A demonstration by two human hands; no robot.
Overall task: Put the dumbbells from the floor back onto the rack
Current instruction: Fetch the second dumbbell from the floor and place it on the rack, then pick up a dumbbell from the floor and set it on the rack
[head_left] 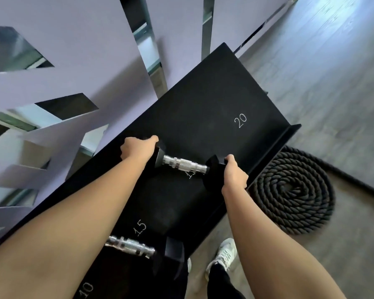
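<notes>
Chrome handle bare between your hands, the dumbbell [185,166] sits low over the black rack [203,100] shelf, between the painted 15 and 20; whether it already rests there, you cannot tell; your left hand [137,149] wraps the far head and your right hand [234,174] clasps the near head, likely because holding both ends steadies the weight and keeps it square to the tray; a second dumbbell [145,250] lies nearer you; a coiled rope [294,190] sits on the floor beside the rack.
</notes>
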